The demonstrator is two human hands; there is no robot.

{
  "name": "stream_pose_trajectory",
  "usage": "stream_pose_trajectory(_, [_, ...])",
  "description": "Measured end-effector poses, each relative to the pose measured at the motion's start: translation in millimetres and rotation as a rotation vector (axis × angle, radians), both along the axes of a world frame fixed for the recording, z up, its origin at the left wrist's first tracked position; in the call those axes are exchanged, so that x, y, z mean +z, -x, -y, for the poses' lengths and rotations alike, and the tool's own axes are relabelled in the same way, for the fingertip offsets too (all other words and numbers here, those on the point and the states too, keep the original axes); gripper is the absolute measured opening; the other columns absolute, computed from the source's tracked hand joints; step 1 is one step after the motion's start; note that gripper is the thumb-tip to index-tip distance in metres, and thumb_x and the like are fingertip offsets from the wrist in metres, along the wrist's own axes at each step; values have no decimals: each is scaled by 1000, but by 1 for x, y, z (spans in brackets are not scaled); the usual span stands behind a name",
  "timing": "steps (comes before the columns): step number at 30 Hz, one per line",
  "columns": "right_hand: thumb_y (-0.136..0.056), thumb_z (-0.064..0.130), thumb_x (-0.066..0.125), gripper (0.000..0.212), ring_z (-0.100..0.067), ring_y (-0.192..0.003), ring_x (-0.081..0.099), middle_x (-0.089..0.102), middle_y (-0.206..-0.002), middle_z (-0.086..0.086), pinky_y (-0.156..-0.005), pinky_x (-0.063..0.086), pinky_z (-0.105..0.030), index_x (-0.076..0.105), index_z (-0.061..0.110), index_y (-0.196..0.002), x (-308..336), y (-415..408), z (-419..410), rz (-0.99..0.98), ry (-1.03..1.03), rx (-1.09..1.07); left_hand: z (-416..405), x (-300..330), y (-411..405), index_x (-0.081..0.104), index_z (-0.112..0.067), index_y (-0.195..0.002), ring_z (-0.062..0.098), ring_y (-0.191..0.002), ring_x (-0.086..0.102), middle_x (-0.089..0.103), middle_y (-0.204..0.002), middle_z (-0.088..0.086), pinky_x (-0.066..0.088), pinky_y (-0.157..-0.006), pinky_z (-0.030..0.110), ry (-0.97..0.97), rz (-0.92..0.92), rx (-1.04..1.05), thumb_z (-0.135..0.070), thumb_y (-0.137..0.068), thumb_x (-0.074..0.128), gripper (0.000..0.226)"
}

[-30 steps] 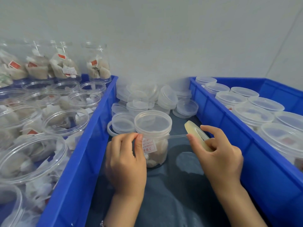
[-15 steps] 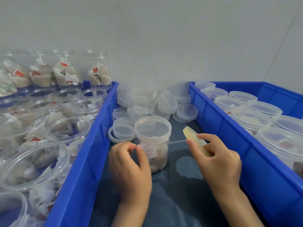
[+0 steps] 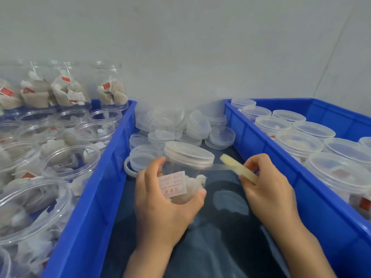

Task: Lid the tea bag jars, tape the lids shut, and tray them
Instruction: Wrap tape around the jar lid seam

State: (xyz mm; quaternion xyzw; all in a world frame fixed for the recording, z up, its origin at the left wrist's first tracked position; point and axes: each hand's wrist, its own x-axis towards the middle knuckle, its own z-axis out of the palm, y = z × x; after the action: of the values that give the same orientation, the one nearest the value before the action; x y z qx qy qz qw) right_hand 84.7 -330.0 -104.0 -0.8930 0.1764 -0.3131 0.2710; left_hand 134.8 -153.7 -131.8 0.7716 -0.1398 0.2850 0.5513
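Note:
A clear lidded jar (image 3: 186, 157) with tea bags and a white red-printed label inside is tilted between the two blue trays. My left hand (image 3: 162, 203) grips the jar's body, thumb under it and fingers behind. My right hand (image 3: 267, 189) pinches a yellowish roll of clear tape (image 3: 239, 167). A strip of tape runs from the roll to the jar just below the lid rim.
The left blue tray (image 3: 104, 177) holds several open jars of tea bags. The right blue tray (image 3: 271, 157) holds several lidded jars. A pile of loose clear lids (image 3: 170, 127) lies at the back between the trays, on a dark cloth.
The jar stood upright on the cloth; my left hand has now lifted and tilted it toward me. The right hand kept the tape strip stretched to the jar.

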Motion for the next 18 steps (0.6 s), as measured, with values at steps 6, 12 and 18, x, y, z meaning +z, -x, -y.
stream_pose_trajectory(6, [-90,22,58,27,-9,-59,51,53,-69,11,-47,35,-27,37,31,-76,-2,-2,9,47,-61,-47,-2,29,16,48,-53,-105,-7,-90,53,56,-100,-14,43,-65,6,81,-186,-257,-62,-30,73,79])
stream_pose_trajectory(12, [-84,28,62,26,3,-69,52,58,-78,20,-50,33,-25,38,38,-77,-5,-9,9,48,-164,54,2,37,26,57,-54,-98,14,-91,66,66,-100,-2,54,-77,32,213,-332,-595,-46,-27,80,75])
stream_pose_trajectory(18, [-73,15,73,36,3,-59,48,60,-76,19,-54,46,-35,44,35,-73,-13,-20,-1,100,-331,231,1,25,15,61,-39,-107,25,-98,67,70,-107,4,55,-76,35,332,-547,-886,-30,-37,80,73])
